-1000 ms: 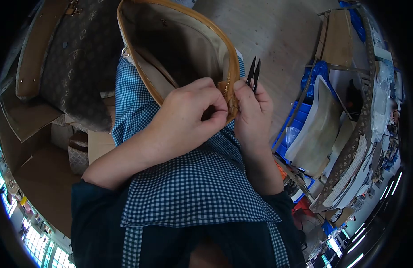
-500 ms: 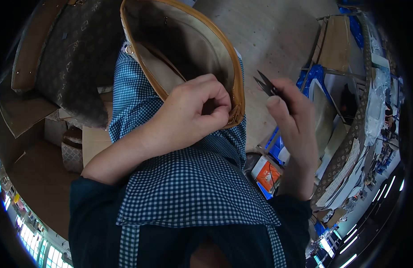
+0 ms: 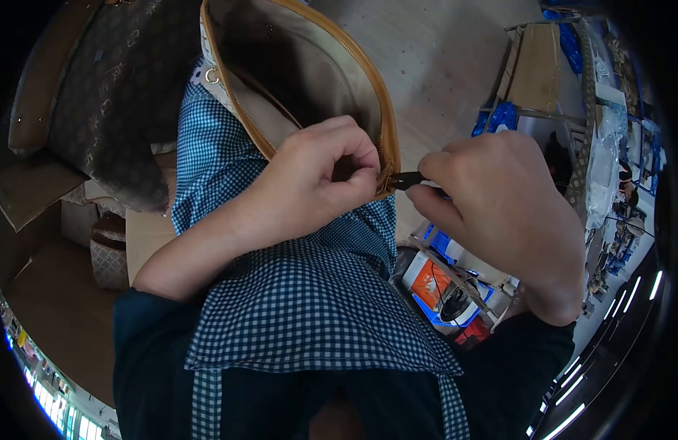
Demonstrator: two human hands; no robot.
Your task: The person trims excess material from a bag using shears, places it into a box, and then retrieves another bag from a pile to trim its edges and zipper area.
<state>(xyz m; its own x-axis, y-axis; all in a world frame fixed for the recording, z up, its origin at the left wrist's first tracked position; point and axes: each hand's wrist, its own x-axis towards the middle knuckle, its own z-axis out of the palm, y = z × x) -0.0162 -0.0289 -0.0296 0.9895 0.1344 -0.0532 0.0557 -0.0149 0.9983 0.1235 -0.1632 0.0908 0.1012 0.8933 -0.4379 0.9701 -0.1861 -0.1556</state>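
Note:
An unzipped handbag (image 3: pixel 389 117) with tan trim, a zip along its edge and a beige lining lies across my lap, on a blue-and-white checked apron (image 3: pixel 310 315). My left hand (image 3: pixel 310 172) is closed in a pinch on the bag's trim at the near end of the zip. Any thread between those fingertips is too small to see. In my right hand (image 3: pixel 511 202) is a small pair of black thread snips (image 3: pixel 407 180). Their tips touch or nearly touch the zip end, just right of my left fingertips. Most of the snips is hidden by my fingers.
Dark brown patterned bags (image 3: pixel 126 95) are piled on the left by an open cardboard box (image 3: pixel 60 308). To the right stands a rack holding a cardboard sheet (image 3: pixel 537 70) and blue plastic (image 3: pixel 500 117). An orange-and-white box (image 3: pixel 429 282) sits low beside my right arm.
My right hand has swung left and turned palm down, bringing the snips from the open air to the zip end. My left hand keeps its pinch in nearly the same place.

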